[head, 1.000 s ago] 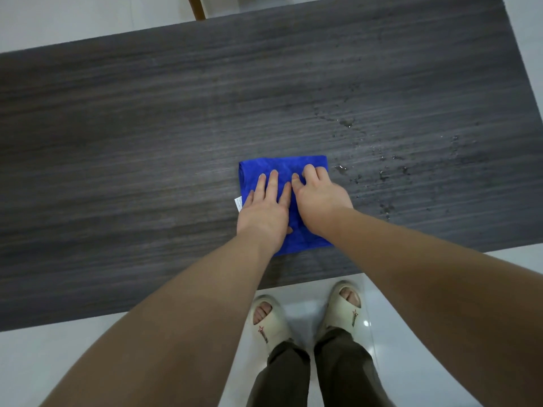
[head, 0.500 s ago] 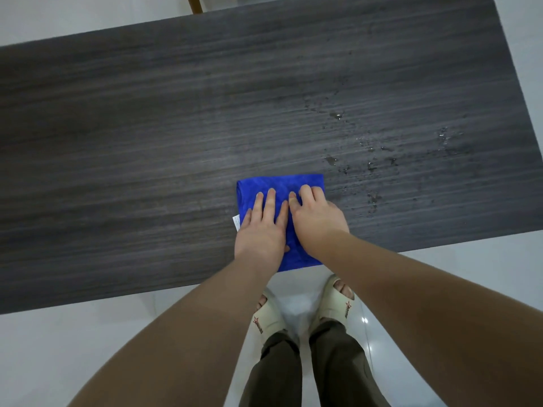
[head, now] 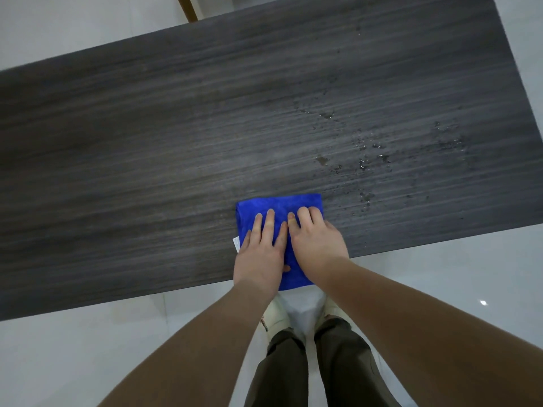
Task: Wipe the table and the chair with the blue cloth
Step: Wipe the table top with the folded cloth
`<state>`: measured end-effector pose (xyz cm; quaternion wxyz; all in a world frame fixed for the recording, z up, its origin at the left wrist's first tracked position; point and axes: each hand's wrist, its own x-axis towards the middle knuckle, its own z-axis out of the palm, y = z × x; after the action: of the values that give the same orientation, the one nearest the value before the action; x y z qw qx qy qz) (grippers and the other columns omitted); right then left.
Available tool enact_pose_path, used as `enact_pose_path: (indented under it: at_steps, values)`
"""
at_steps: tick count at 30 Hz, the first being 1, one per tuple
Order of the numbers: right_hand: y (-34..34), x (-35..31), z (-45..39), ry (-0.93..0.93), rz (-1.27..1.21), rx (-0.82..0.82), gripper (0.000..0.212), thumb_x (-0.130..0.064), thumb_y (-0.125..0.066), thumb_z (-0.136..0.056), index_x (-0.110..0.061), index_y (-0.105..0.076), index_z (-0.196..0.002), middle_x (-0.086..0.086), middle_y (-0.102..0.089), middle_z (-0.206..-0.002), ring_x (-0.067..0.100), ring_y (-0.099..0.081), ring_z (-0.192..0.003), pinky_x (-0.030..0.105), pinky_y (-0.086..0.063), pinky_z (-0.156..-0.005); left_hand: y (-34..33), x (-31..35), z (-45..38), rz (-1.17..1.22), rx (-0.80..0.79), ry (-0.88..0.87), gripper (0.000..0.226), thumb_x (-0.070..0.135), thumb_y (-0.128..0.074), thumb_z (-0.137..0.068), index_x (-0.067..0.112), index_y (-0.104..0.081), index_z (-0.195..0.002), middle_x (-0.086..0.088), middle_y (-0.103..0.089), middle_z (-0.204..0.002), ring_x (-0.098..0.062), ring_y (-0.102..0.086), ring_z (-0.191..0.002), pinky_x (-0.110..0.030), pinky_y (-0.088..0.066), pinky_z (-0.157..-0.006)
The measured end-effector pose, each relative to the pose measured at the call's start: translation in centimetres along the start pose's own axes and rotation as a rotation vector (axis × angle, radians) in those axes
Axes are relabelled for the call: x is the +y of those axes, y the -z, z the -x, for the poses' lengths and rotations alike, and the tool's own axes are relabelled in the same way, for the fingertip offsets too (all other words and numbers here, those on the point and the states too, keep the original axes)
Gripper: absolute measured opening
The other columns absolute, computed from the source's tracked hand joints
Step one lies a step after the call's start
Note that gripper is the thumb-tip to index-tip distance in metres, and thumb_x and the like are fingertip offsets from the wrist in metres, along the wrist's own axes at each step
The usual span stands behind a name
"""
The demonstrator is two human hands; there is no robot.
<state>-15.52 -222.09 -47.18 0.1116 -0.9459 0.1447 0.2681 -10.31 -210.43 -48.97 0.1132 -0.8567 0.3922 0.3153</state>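
Both hands lay flat, fingers spread, pressing the folded bright blue microfibre cloth (head: 279, 207): the left hand (head: 260, 254) beside the right hand (head: 316, 245). Since a moment before, they had dragged it back until its near edge overhung the near edge of the dark grey wood-grain table (head: 147, 157). Beyond, to the right, scattered water droplets (head: 361, 160) lay unwiped.

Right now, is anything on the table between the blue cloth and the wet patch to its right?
Nothing visible. Both hands, left hand and right hand, press the blue cloth flat; only bare table separates it from the droplets.
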Motion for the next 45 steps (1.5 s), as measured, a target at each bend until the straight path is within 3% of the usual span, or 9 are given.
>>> enact_pose_path:
  at_steps: [17, 26, 45]
  values:
    - [1.1, 6.5, 1.3, 0.002, -0.031, -0.03, 0.068, -0.032, -0.058, -0.094, -0.008, -0.026, -0.149, 0.008, -0.029, -0.145, 0.022, -0.027, -0.137, 0.03, -0.037, -0.103, 1.7, 8.1, -2.1, 0.113, -0.017, 0.073, 0.077, 0.037, -0.044, -0.103, 0.016, 0.008, -0.156, -0.014, 0.018, -0.162, -0.035, 0.014, -0.149, -0.046, -0.011, -0.122]
    - [1.4, 7.3, 0.3, 0.029, -0.074, -0.042, 0.08, -0.032, -0.062, -0.091, -0.008, -0.016, -0.153, 0.01, -0.013, -0.155, 0.024, -0.01, -0.146, 0.035, -0.024, -0.116, 3.2, 8.4, -3.2, 0.06, -0.039, 0.055, 0.071, 0.027, -0.041, -0.104, 0.011, 0.004, -0.157, -0.021, 0.011, -0.162, -0.04, 0.006, -0.149, -0.046, -0.013, -0.122]
    - [7.3, 11.3, -8.0, -0.038, 0.006, -0.016, 0.081, -0.027, -0.067, -0.088, -0.008, -0.02, -0.151, 0.01, -0.015, -0.151, 0.025, -0.018, -0.141, 0.031, -0.042, -0.099, 8.8, 7.4, -12.5, 0.103, 0.067, 0.063, 0.081, 0.035, -0.051, -0.1, 0.016, 0.003, -0.157, -0.016, 0.009, -0.163, -0.037, 0.005, -0.15, -0.045, -0.014, -0.122]
